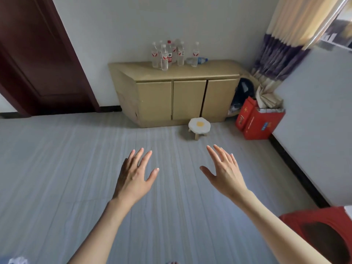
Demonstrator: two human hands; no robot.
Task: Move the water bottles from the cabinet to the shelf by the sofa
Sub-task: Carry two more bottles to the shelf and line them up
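Reaching forward over the grey floor (57, 168) with both arms bare — left hand (133, 178) and right hand (224, 172) spread wide, fingers apart, holding nothing. Well ahead against the white wall, a tan cabinet (190, 73) with three closed doors, and on its top a cluster of clear water bottles (167, 54) standing upright, plus one lying on its side (198, 60) at the right of the group. Just in front of the cabinet, a small stool (199, 126) with an egg-patterned seat; beside it to the right, a red box (257, 121) under a curtain (282, 54).
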